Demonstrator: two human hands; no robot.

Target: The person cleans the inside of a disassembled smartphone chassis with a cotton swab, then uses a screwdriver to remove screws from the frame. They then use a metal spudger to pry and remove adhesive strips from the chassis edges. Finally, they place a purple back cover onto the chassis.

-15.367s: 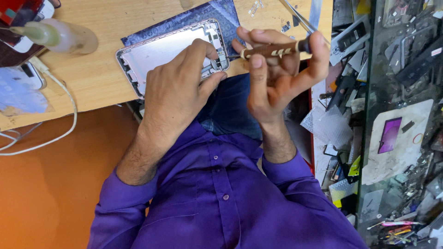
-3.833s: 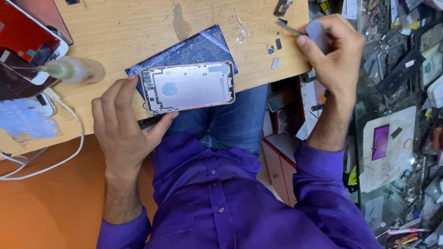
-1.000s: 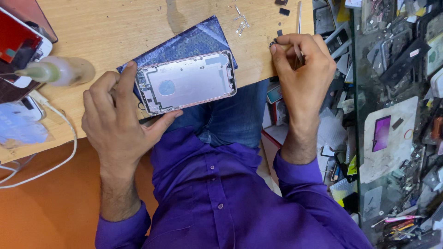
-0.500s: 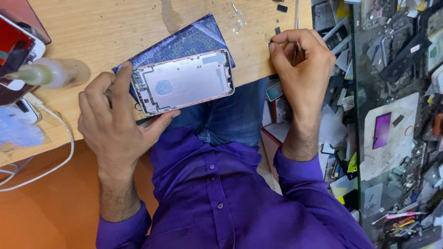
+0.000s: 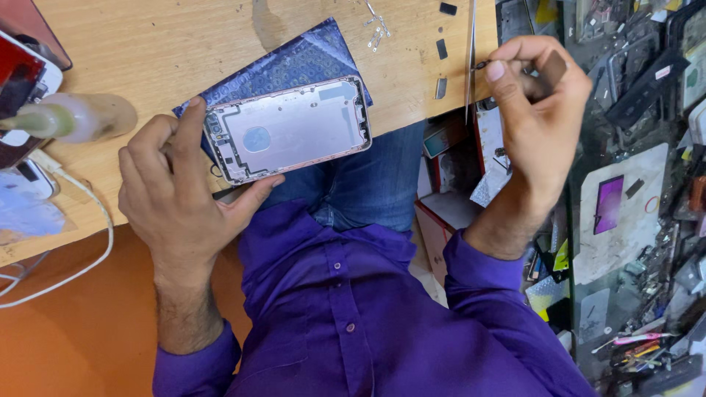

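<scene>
head view: the left hand (image 5: 184,198) clamps thumb and fingers on the end of the phone housing (image 5: 290,131), which lies on a blue cloth (image 5: 294,62); the right hand (image 5: 537,117) pinches a small dark tool (image 5: 548,72), well apart to its right.

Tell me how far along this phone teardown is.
Looks done: the phone housing lies open and mostly bare inside, and small loose parts sit on the wooden bench. In hand: the left hand steadies the housing's end, while the right hand pinches a small dark tool off the bench edge. Left: I can't tell.
</scene>
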